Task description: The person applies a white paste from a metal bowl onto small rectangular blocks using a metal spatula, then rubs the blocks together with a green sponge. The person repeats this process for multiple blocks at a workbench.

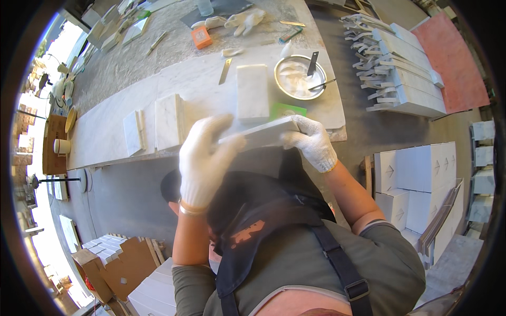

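Observation:
A pale grey-white marble tile (262,132) is tilted in front of me at the bench's near edge. My right hand (312,141), in a white knit glove, grips its right end between thumb and fingers. At the tile's left end is my gloved left hand (203,158), blurred by motion, with its thumb and fingers apart. Just beyond the held tile stands a stack of white tiles (252,92). A green pad (288,110) lies beside that stack. Behind the pad, a round metal bowl (283,91) contains white paste, a dark-bladed scraper (313,63) and a thin dark tool.
More tile stacks (168,121) stand left on the bench (105,138). A metal ruler (225,71), an orange box (201,38) and spare gloves (245,22) lie farther back. At right are strapped white slabs (411,79) and white cartons (416,168); a cardboard box (124,266) sits lower left.

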`<state>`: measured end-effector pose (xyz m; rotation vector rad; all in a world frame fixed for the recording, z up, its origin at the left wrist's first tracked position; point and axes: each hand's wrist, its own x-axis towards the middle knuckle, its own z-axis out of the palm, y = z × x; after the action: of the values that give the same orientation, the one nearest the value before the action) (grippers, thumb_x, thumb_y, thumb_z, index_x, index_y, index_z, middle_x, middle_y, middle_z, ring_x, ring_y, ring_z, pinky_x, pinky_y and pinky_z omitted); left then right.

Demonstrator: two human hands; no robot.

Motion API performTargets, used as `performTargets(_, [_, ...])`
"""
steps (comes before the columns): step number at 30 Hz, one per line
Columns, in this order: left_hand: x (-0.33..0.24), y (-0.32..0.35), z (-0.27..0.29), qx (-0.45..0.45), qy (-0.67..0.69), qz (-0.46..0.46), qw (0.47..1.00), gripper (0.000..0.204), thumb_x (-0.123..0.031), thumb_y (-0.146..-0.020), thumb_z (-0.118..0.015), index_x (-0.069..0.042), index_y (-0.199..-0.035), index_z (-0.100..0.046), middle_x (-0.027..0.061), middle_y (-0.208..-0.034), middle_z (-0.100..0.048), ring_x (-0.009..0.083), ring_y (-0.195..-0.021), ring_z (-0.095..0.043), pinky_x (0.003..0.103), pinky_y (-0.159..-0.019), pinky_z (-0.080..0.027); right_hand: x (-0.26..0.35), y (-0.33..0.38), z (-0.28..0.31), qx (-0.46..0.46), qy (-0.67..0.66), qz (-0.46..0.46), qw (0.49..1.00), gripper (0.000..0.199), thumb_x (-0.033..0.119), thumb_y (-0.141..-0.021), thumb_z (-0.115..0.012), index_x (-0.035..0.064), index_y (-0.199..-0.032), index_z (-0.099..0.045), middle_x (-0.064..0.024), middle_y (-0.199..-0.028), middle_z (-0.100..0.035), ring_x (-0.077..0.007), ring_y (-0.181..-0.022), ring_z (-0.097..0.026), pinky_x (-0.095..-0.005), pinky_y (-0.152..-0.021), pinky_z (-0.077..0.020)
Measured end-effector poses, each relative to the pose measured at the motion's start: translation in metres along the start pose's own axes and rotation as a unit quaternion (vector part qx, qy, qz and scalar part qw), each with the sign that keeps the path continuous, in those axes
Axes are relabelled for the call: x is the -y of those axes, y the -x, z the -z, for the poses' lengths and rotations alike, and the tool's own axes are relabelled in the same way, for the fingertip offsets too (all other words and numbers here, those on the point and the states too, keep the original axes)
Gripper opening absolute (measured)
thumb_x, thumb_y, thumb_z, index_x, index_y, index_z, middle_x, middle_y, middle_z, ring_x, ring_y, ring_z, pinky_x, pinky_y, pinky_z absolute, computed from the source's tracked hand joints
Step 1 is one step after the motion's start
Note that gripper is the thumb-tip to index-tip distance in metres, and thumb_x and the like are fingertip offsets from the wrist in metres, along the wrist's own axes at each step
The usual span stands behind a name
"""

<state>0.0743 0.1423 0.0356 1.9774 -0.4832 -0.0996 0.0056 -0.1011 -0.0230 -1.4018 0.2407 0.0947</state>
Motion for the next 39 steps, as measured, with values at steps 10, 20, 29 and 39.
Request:
performTargets(10, [0.004,-0.060,-0.080,0.223,-0.095,-0.021,0.970,0.035,-0.027,-0.095,-0.072,-0.001,-0.118,-0.070,0.0150,-0.094,-0.070,0.0258,-0.085,-0.065,0.035,-0.081,-0.053,0.008,0.006,0.053,-0.056,-0.001,0.021,0.998,0.036,0.010,-0.097,-0.073,-0.0024,-0.131,-0.068,-0.0069,-0.115,-0.075,-0.0132,-0.101,-0.069,-0.0291,-0.087,-0.0563])
performTargets(20, [0.017,-0.079,-0.098,0.160,0.050,0.154,0.974,0.035,-0.026,-0.095,-0.070,0.000,-0.119,-0.072,0.0142,-0.096,-0.075,0.0177,-0.088,-0.068,0.035,-0.083,-0.054,-0.005,-0.014,0.110,-0.267,0.385,0.164,0.868,0.030,0.015,-0.091,-0.083,0.0052,-0.118,-0.076,-0.0082,-0.108,-0.076,-0.0145,-0.090,-0.073,-0.0288,-0.083,-0.0580])
performTargets(29, [0.010,-0.098,-0.125,0.183,0.013,0.164,0.969,0.042,-0.034,-0.095,-0.069,-0.002,-0.121,-0.073,0.0168,-0.100,-0.076,0.0210,-0.090,-0.072,0.034,-0.085,-0.055,0.024,-0.078,0.171,-0.199,0.629,0.198,0.725,0.025,0.027,-0.086,-0.080,0.0180,-0.109,-0.079,-0.0054,-0.116,-0.073,-0.0257,-0.112,-0.066,-0.0386,-0.094,-0.0549])
performTargets(39, [0.018,-0.118,-0.121,0.153,0.035,0.165,0.974,0.038,-0.027,-0.093,-0.072,0.001,-0.118,-0.073,0.0132,-0.099,-0.076,0.0168,-0.089,-0.069,0.033,-0.083,-0.055,0.030,-0.092,0.184,-0.157,0.613,0.150,0.760,0.012,0.024,-0.090,-0.075,0.0161,-0.099,-0.077,-0.0037,-0.097,-0.074,-0.0277,-0.088,-0.068,-0.0397,-0.079,-0.0552])
